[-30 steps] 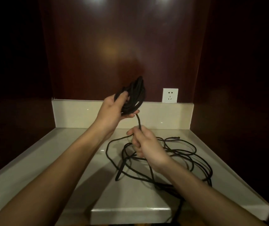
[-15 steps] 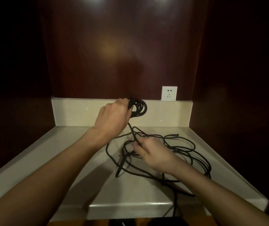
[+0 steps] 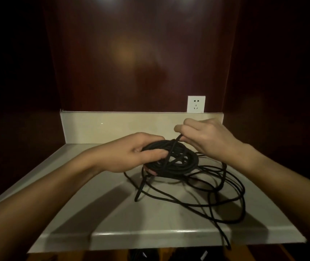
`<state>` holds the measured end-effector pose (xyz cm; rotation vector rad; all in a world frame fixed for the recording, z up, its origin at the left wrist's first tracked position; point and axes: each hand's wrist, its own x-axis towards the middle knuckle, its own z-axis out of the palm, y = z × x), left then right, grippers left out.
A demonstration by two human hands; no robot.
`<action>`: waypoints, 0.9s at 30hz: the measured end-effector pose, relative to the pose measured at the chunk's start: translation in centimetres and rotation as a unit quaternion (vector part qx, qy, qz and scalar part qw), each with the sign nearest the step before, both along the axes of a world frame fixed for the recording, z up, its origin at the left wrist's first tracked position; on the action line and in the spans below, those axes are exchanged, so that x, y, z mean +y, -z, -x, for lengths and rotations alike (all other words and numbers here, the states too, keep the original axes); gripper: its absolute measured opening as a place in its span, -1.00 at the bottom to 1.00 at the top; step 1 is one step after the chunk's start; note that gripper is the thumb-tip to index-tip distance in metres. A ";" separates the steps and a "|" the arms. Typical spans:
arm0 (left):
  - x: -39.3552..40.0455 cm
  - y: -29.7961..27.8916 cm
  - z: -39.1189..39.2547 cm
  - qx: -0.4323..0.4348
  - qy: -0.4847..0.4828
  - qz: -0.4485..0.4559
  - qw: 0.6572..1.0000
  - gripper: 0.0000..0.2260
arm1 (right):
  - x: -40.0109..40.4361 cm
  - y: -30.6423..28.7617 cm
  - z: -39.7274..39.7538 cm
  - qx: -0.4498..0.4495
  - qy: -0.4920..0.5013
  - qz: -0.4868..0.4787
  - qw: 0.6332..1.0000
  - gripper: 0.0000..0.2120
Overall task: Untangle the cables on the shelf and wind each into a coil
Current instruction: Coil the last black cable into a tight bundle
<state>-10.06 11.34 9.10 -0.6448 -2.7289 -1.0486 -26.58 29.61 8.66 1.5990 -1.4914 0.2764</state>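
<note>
The winding step seems to be going on. The left hand (image 3: 131, 153) is gripping the black coil (image 3: 171, 157) with fingers curled around its left side, just above the pale shelf (image 3: 75, 194). The right hand (image 3: 205, 136) is pinching a strand between thumb and fingertips, just behind the coil. The loose cable (image 3: 216, 196) is lying tangled on the shelf, in front and right of the coil. Next, I think, the right hand needs to lay this strand around the coil without catching the tangle.

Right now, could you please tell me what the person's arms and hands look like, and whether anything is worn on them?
Both forearms are bare up to the picture's edge: no sleeves show. The left hand and right hand wear no gloves, and no rings, watch or bracelet can be seen on them.
</note>
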 end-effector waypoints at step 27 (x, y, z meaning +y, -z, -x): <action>-1.0 2.7 4.2 0.163 -0.306 -0.248 0.904 -0.80 | -3.4 8.4 -6.1 -0.592 -0.026 -0.069 0.802 -0.82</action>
